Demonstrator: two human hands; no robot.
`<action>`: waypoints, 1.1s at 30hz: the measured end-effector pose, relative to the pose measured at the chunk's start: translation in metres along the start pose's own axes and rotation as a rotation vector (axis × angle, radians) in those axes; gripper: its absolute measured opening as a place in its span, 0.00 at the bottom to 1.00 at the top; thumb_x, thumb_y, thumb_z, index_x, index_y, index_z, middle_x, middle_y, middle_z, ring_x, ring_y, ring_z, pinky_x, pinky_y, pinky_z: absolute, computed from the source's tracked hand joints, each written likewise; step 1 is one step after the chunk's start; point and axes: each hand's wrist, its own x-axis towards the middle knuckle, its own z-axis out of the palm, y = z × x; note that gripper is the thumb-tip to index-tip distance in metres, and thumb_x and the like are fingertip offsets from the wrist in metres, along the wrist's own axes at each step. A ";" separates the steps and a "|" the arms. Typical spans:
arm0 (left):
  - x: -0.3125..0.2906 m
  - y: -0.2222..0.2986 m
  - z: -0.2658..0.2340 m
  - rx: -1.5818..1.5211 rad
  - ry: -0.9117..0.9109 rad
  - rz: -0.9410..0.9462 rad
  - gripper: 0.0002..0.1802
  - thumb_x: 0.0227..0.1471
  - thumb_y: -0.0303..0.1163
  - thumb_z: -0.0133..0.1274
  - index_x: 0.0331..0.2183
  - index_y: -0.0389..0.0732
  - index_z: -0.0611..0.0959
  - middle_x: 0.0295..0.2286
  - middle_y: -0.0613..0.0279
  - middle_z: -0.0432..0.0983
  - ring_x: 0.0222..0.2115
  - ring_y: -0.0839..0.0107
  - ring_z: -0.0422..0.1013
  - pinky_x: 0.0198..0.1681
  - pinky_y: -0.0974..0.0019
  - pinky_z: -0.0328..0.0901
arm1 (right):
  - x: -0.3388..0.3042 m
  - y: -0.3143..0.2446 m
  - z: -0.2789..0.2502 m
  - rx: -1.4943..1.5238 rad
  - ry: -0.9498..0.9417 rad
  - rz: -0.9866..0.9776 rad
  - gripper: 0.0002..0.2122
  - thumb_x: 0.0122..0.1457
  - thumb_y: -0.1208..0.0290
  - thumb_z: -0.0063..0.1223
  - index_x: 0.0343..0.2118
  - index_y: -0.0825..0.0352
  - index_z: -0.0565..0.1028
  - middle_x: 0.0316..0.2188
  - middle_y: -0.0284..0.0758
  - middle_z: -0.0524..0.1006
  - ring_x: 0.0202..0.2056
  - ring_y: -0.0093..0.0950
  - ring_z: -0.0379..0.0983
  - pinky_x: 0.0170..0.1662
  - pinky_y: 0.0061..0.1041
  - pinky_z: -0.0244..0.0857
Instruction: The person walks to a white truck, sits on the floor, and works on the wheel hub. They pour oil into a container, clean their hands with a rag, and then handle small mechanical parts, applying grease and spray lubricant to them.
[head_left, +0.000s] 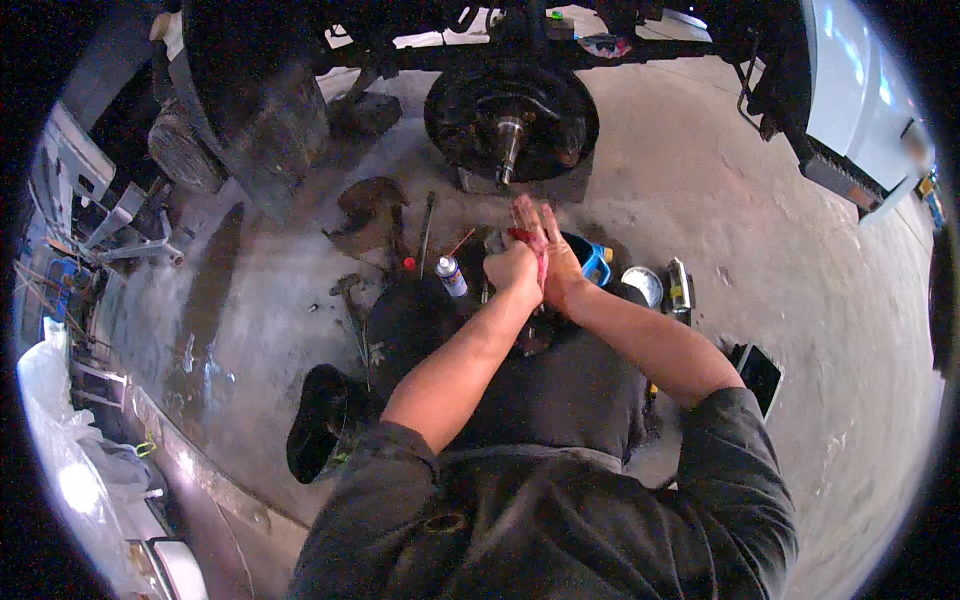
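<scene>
Both my hands meet over my lap, below a bare metal spindle (510, 145) on a dark round backing plate (450, 115). My right hand (563, 265) is held out flat, fingers stretched away from me, with red smears that look like grease on the palm and fingers. My left hand (512, 268) is closed and pressed against that palm. A greyish edge shows at its fingers, but what it holds is hidden. Next to my left hand stands a white can (451, 277). Just past my right wrist is a blue container (598, 262), partly covered.
A round white tub (641, 286) and a spray can (680, 285) are at right, with a dark flat screen device (757, 378) nearer. Left of my legs lie a hammer-like tool (350, 300), a long rod (428, 235) and a red cap (409, 264). The vehicle's underside overhangs the far side.
</scene>
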 end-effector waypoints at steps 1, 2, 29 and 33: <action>0.011 0.011 -0.001 -0.012 -0.031 -0.207 0.23 0.59 0.38 0.51 0.50 0.34 0.73 0.49 0.54 0.73 0.47 0.63 0.71 0.50 0.62 0.66 | -0.001 0.002 0.010 0.170 0.034 -0.094 0.33 0.56 0.55 0.42 0.63 0.68 0.58 0.68 0.44 0.46 0.69 0.50 0.31 0.68 0.54 0.26; -0.006 0.026 0.008 0.104 -0.101 -0.311 0.22 0.59 0.39 0.50 0.50 0.35 0.74 0.48 0.56 0.74 0.46 0.64 0.72 0.49 0.62 0.66 | -0.009 0.004 0.025 0.178 0.080 -0.094 0.32 0.55 0.57 0.45 0.62 0.67 0.60 0.68 0.43 0.47 0.69 0.49 0.32 0.68 0.54 0.27; -0.173 0.156 -0.079 1.074 -1.271 0.430 0.14 0.40 0.36 0.61 0.25 0.35 0.78 0.19 0.47 0.76 0.22 0.51 0.76 0.27 0.58 0.68 | -0.109 0.076 -0.124 0.316 0.459 -0.987 0.29 0.56 0.61 0.50 0.61 0.29 0.58 0.29 0.31 0.75 0.24 0.29 0.75 0.27 0.33 0.72; -0.156 0.208 -0.080 1.259 -1.516 0.220 0.14 0.51 0.39 0.59 0.26 0.38 0.79 0.15 0.60 0.75 0.16 0.73 0.74 0.19 0.65 0.68 | -0.104 0.107 -0.105 0.337 0.932 -0.720 0.27 0.54 0.63 0.50 0.59 0.37 0.63 0.49 0.29 0.73 0.33 0.29 0.76 0.37 0.34 0.75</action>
